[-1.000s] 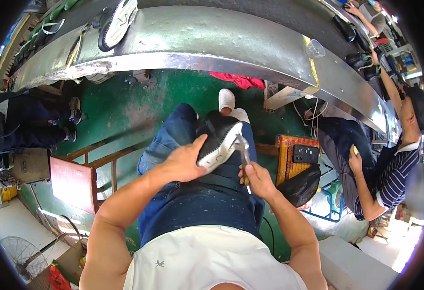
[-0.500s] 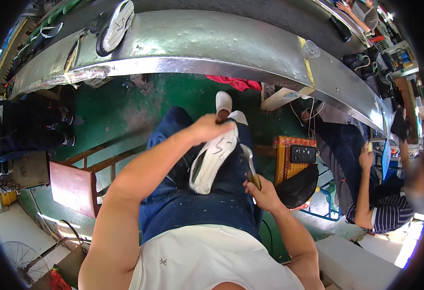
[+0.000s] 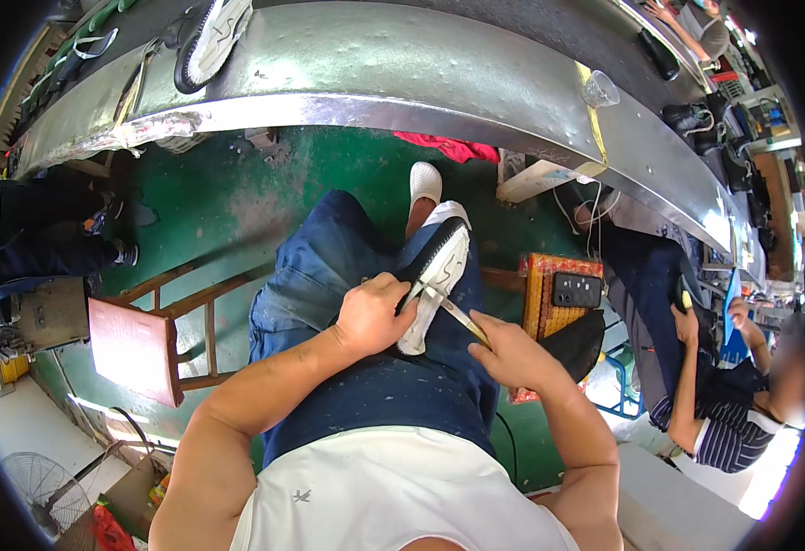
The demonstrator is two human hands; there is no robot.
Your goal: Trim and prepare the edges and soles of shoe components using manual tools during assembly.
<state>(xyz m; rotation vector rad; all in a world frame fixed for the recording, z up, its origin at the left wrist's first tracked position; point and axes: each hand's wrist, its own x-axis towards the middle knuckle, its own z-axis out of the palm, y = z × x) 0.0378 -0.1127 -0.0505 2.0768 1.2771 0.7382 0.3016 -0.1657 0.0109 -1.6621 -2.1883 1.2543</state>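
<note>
A shoe (image 3: 446,268) lies tilted over my lap, its white underside with dark pen marks facing up and a black toothed edge along one side. My left hand (image 3: 375,315) is closed around its left side near the middle. My right hand (image 3: 512,352) grips a hand tool (image 3: 457,319) with a yellowish handle and a shiny metal head. That metal end touches or hovers just over the shoe's underside, close to my left fingers; I cannot tell which. The exact kind of tool is unclear.
A metal-edged bench (image 3: 375,69) crosses ahead, bearing a similar shoe (image 3: 214,46) and a clear plastic cup (image 3: 600,89). At my left stands a wooden stool (image 3: 136,349). To my right, a phone (image 3: 577,290) lies on a woven seat (image 3: 540,317); beyond it sits a co-worker in a striped shirt (image 3: 733,436).
The shoe has turned, now showing its black edge, and moved right. My left hand has shifted from its far end to its side. My right hand has brought the tool's metal end to the shoe.
</note>
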